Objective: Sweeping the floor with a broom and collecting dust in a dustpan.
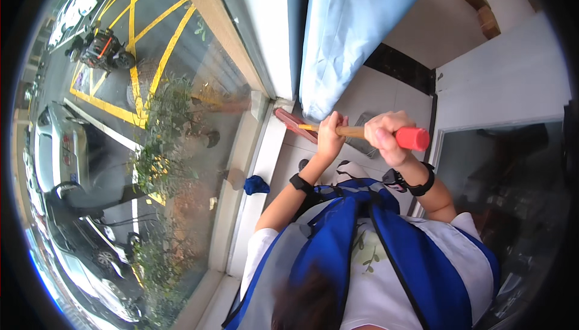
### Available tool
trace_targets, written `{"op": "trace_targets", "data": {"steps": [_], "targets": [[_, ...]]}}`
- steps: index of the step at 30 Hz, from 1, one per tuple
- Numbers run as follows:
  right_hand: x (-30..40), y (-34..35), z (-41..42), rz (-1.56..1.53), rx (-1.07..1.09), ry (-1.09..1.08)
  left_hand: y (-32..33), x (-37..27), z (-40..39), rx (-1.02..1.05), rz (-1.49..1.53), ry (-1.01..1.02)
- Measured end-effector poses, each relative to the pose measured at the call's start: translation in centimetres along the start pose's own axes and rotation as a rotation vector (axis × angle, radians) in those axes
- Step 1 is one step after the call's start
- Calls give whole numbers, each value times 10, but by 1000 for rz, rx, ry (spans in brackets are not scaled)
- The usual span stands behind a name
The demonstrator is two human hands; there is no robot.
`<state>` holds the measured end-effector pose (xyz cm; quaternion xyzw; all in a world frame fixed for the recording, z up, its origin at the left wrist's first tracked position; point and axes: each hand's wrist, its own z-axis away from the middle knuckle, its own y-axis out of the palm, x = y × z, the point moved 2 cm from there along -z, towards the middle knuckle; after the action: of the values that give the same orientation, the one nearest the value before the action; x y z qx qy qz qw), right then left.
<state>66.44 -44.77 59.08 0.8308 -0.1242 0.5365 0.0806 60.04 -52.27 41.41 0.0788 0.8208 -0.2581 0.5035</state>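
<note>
Both hands are closed around the long handle (353, 131) of what looks like a broom. My right hand (389, 135) holds it near the top, just below its red end cap (412, 139). Lower on the handle is my left hand (331, 133). Beyond it, the reddish broom head (291, 121) rests across the edge of the white window ledge (264, 156), close to the corner; its bristles cannot be made out. A light blue curtain (348, 36) hangs right by the broom head and my left hand.
A crumpled dark blue cloth (256, 185) lies on the ledge. To the left stands a large window pane (190, 117), with plants and parked vehicles outside. A grey, flat object (368, 149) is on the tiled floor (373, 88). On the right is a white door (502, 81) with a dark glass panel.
</note>
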Motion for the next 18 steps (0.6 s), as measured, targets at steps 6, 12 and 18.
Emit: {"op": "trace_targets", "data": {"steps": [6,12,18], "targets": [[0,133,-52,53,208,-173,-112,23,-5,-266,159,-275],[-17,290,-61,39,291,90,-229,84,40,-399,168,-286],[12,416,57,-151,412,149,-328,88,193,-474,200,-325]]}}
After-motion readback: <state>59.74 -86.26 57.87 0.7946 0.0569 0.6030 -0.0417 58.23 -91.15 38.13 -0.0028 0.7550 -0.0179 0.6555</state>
